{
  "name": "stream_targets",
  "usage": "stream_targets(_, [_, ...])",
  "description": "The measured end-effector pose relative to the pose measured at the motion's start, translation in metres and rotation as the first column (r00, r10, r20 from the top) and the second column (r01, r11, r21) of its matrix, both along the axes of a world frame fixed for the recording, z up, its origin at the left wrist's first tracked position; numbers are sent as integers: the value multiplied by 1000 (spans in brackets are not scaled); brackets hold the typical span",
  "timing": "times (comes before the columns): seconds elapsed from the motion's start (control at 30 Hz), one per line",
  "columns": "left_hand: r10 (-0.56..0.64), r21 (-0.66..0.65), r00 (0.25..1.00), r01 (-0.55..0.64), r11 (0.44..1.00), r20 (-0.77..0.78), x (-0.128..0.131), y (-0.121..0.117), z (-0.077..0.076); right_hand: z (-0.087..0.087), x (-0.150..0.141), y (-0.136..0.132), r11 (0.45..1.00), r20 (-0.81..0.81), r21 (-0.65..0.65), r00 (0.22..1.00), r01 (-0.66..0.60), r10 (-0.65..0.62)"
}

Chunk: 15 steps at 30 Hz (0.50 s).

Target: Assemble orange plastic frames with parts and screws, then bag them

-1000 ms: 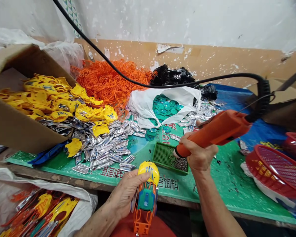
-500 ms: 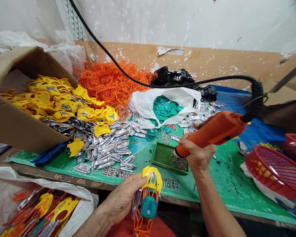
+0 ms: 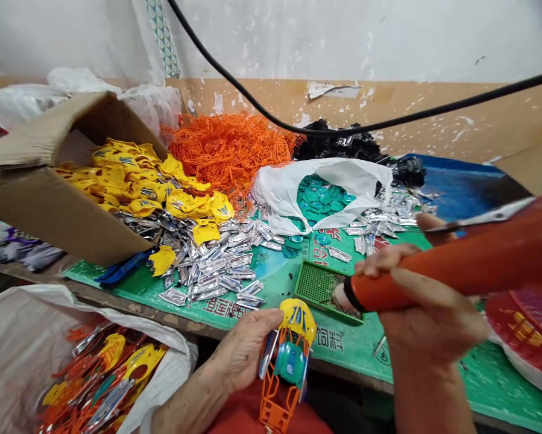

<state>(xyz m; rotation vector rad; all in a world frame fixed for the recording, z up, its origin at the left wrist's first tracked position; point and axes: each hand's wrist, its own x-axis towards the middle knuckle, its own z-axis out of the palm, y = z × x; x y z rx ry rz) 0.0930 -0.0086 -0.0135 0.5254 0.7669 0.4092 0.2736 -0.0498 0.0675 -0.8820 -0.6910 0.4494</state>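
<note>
My left hand [image 3: 246, 346] is closed around a toy car body [image 3: 290, 363], just off the table's front edge. The body has a yellow plastic nose, an orange lattice frame, a teal piece in the middle and silvery side pieces. My right hand [image 3: 427, 307] grips an orange electric screwdriver [image 3: 451, 265], held nearly level with a pale tip pointing left and down. Its tip end overlaps the green perforated tray [image 3: 313, 286], which holds small dark screws; whether it touches them I cannot tell.
A cardboard box [image 3: 63, 214] spills yellow parts [image 3: 135, 175]. Silvery pieces [image 3: 216, 265], an orange heap [image 3: 234, 144] and a white bag [image 3: 275, 187] of teal parts cover the table. A sack [image 3: 22, 325] of assembled bodies sits lower left. A red basket [image 3: 524, 325] stands right; a black cable [image 3: 261, 108] crosses above.
The screwdriver and my right hand have come nearer the camera and moved right. The view has turned slightly, shifting the table things rightward. The toy car body stays in my left hand.
</note>
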Motion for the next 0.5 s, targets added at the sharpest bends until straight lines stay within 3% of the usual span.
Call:
stream_targets(0.2, [4,-1,1000,-4,1000,13,-1,-1,-1,0,-28,-10,976,-38,26,975,-217,218])
stream_targets(0.5, [16,1,1000,-16,1000,-4,-1,-1,-1,-4,-41,-1,976,-39,5,975,-219,220])
